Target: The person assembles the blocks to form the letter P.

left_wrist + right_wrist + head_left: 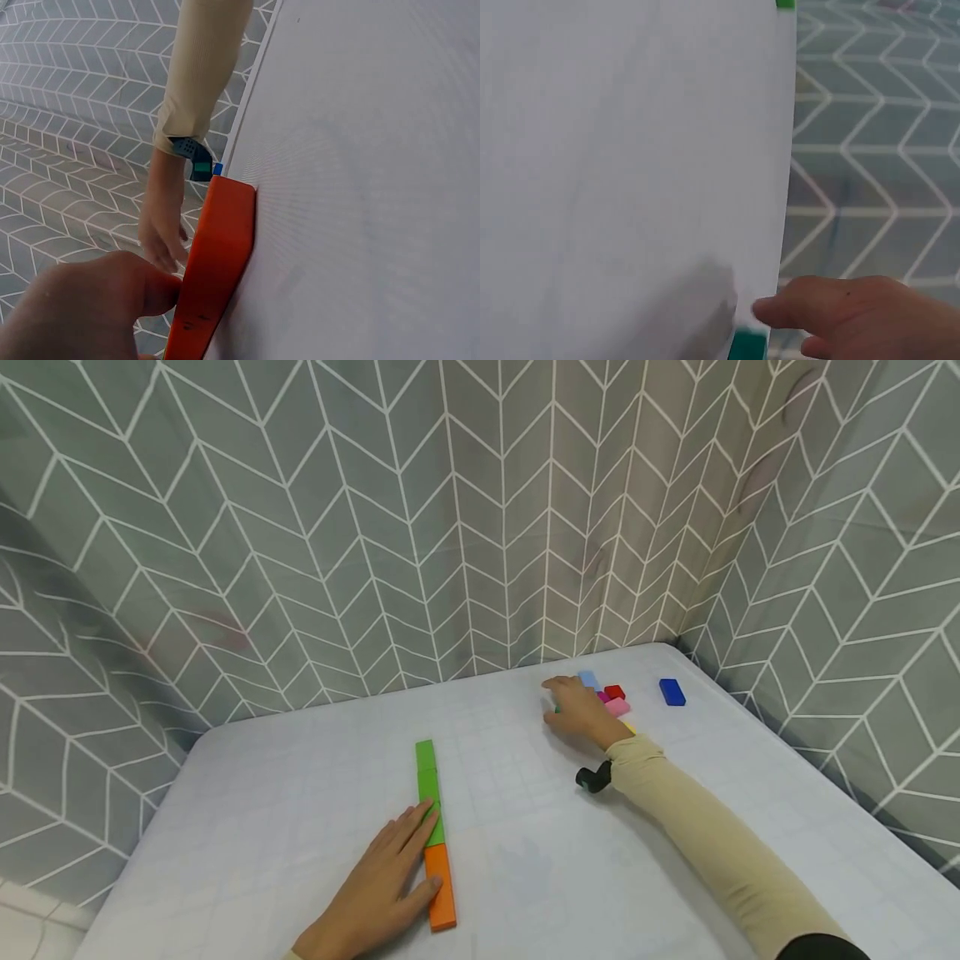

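My left hand (390, 877) rests along a straight row of blocks, fingers extended over a green block (433, 824) and thumb against the orange block (441, 889). In the left wrist view the thumb touches the side of that orange block (217, 240). More green blocks (427, 783) continue the row away from me. My right hand (581, 708) hovers over a group of small blocks at the far right, thumb and fingers spread apart. A teal-green block (748, 345) lies just below its thumb in the right wrist view, partly cut off by the frame.
Beside the right hand lie a light blue block (588, 680), a red block (615, 692) and a pink block (617, 707). A dark blue block (672, 692) sits farther right. Patterned grey curtains (480, 527) hang behind the white table (300, 793).
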Tool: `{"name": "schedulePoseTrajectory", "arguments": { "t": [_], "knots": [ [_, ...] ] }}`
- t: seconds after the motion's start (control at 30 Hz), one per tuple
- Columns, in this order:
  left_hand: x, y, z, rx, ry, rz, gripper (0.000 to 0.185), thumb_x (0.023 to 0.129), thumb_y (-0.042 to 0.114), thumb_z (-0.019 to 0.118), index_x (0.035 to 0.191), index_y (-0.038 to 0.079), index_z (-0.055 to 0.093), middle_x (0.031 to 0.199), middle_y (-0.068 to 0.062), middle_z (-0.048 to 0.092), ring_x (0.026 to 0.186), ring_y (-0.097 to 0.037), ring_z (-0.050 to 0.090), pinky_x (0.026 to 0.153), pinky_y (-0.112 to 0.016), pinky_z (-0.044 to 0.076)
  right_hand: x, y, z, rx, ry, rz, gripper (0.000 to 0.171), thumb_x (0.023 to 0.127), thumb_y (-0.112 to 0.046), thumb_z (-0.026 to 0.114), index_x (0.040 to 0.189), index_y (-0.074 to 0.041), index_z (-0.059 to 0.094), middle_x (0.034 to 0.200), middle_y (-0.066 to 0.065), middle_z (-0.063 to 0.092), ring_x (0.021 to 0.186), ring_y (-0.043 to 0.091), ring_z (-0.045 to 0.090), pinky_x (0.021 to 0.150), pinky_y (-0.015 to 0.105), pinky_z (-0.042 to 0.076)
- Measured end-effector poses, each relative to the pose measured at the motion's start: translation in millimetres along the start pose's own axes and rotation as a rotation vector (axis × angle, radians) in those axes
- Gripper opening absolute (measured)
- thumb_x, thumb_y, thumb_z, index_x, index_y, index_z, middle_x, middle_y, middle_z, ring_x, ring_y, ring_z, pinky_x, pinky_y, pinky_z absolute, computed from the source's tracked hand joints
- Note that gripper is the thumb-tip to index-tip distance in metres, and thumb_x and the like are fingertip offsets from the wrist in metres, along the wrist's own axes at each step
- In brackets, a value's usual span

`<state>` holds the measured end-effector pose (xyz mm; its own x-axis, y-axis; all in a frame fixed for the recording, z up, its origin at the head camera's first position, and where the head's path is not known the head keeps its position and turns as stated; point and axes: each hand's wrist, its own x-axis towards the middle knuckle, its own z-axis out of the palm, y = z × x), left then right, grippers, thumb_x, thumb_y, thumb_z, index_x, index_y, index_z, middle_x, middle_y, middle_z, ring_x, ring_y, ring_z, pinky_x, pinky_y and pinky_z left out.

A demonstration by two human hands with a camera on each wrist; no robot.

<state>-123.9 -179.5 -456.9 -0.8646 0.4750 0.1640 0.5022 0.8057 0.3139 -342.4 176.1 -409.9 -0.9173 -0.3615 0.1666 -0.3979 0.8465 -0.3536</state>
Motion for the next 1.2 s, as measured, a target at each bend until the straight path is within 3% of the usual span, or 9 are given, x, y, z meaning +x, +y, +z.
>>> {"name": "schedulePoseTrajectory", "arguments": {
  "t": [0.17, 0.4, 0.53, 0.63, 0.77, 0.87, 1.1, 1.2],
  "knots": [
    [-3.3, -1.8, 0.3, -0.031, -0.003, -0.003, 0.077, 0.104, 0.051, 0.056, 0.165, 0.012, 0.03, 0.173, 0.002, 0.016, 0.156, -0.022, 0.019, 0.124, -0.045, 0.016, -6.3, 23.7, -10.3, 0.058, -0.055, 0.117, 0.062, 0.094, -0.017, 0.069, 0.149, 0.005, 0.049, 0.145, 0.026, 0.052, 0.125, 0.042, 0.049, 0.106, 0.062, 0.043],
    [-7.2, -2.8, -3.3, -0.004, 0.043, 0.011, 0.076, 0.103, 0.048, 0.058, 0.163, 0.009, 0.035, 0.172, -0.001, 0.021, 0.154, -0.026, 0.024, 0.123, -0.05, 0.022, -1.5, 28.8, -12.1, 0.061, -0.041, 0.042, 0.049, 0.092, -0.016, 0.072, 0.134, 0.009, 0.062, 0.123, 0.021, 0.065, 0.108, 0.036, 0.057, 0.1, 0.055, 0.05],
    [-8.1, -4.1, -5.4, -0.022, 0.022, -0.003, 0.077, 0.103, 0.05, 0.057, 0.164, 0.011, 0.032, 0.172, 0.0, 0.019, 0.155, -0.023, 0.021, 0.124, -0.045, 0.018, 3.1, 21.5, -9.0, 0.085, -0.018, 0.016, 0.046, 0.09, -0.016, 0.076, 0.128, 0.008, 0.066, 0.115, 0.019, 0.067, 0.102, 0.035, 0.058, 0.093, 0.053, 0.053],
    [-8.3, -5.6, -5.1, -0.036, 0.008, -0.008, 0.076, 0.104, 0.051, 0.056, 0.165, 0.013, 0.03, 0.173, 0.001, 0.016, 0.156, -0.021, 0.018, 0.124, -0.042, 0.013, 7.9, 3.7, -7.0, 0.124, -0.017, -0.028, 0.042, 0.091, -0.014, 0.075, 0.126, 0.008, 0.067, 0.121, 0.021, 0.068, 0.11, 0.038, 0.06, 0.099, 0.054, 0.05],
    [-8.8, -6.8, -3.3, -0.024, 0.01, 0.003, 0.075, 0.106, 0.053, 0.05, 0.165, 0.013, 0.03, 0.173, 0.001, 0.015, 0.156, -0.023, 0.019, 0.124, -0.047, 0.017, 18.5, -30.1, 2.1, 0.141, -0.061, -0.115, 0.038, 0.096, -0.011, 0.071, 0.13, 0.005, 0.066, 0.132, 0.021, 0.065, 0.123, 0.038, 0.058, 0.108, 0.053, 0.046],
    [-8.4, -6.9, -2.8, -0.02, 0.008, 0.012, 0.075, 0.107, 0.056, 0.047, 0.165, 0.012, 0.03, 0.173, 0.0, 0.015, 0.156, -0.025, 0.018, 0.123, -0.052, 0.018, 29.2, -57.2, 13.8, 0.132, -0.109, -0.179, 0.038, 0.099, -0.012, 0.068, 0.134, 0.003, 0.064, 0.134, 0.017, 0.065, 0.121, 0.034, 0.061, 0.104, 0.049, 0.049],
    [-3.0, -3.4, -5.1, -0.037, -0.056, -0.012, 0.078, 0.107, 0.06, 0.042, 0.167, 0.014, 0.025, 0.174, 0.002, 0.009, 0.157, -0.022, 0.012, 0.125, -0.049, 0.012, 51.5, -115.4, 36.2, 0.129, -0.186, -0.254, 0.037, 0.102, -0.013, 0.067, 0.138, -0.004, 0.063, 0.13, 0.01, 0.068, 0.11, 0.022, 0.064, 0.092, 0.04, 0.054],
    [-2.6, -2.0, -5.6, -0.032, -0.063, -0.017, 0.077, 0.107, 0.059, 0.042, 0.167, 0.014, 0.026, 0.174, 0.002, 0.01, 0.157, -0.023, 0.013, 0.124, -0.051, 0.014, 60.0, -134.4, 43.8, 0.134, -0.202, -0.291, 0.035, 0.102, -0.012, 0.067, 0.137, -0.004, 0.064, 0.13, 0.009, 0.068, 0.111, 0.021, 0.063, 0.094, 0.039, 0.053]
  ]
}}
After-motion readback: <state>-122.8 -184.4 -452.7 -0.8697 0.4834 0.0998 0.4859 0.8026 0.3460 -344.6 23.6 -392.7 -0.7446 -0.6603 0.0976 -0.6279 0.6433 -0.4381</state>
